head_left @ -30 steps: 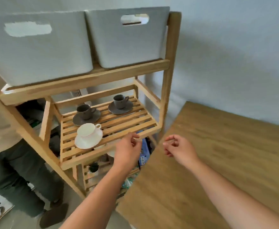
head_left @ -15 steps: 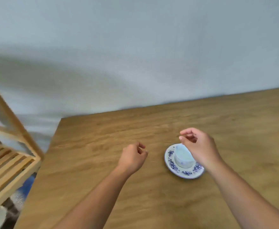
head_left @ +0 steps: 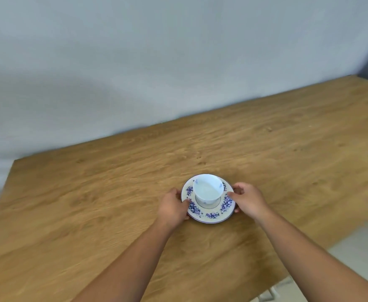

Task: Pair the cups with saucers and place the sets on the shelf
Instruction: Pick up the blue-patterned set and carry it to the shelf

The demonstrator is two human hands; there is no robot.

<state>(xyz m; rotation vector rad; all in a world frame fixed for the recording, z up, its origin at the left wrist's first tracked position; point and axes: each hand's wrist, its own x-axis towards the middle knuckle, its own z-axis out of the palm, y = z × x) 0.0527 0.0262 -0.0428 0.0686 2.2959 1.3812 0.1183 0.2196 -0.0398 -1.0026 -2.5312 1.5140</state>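
Observation:
A white cup (head_left: 208, 190) with small blue marks stands upright in the middle of a cream saucer (head_left: 211, 215) with a blue flower border, on the wooden table (head_left: 91, 192). My left hand (head_left: 174, 207) grips the saucer's left rim, thumb on top. My right hand (head_left: 247, 199) grips the right rim the same way. The saucer still looks to be resting on the table. The shelf is out of view.
A plain grey wall rises behind the table's far edge. The table's left edge (head_left: 2, 192) and its near right edge (head_left: 331, 243) drop to a pale floor. A dark surface shows at the far right corner.
The view swung from the shelf to the table. Both hands moved in from beside the cup set and closed on opposite rims of the saucer.

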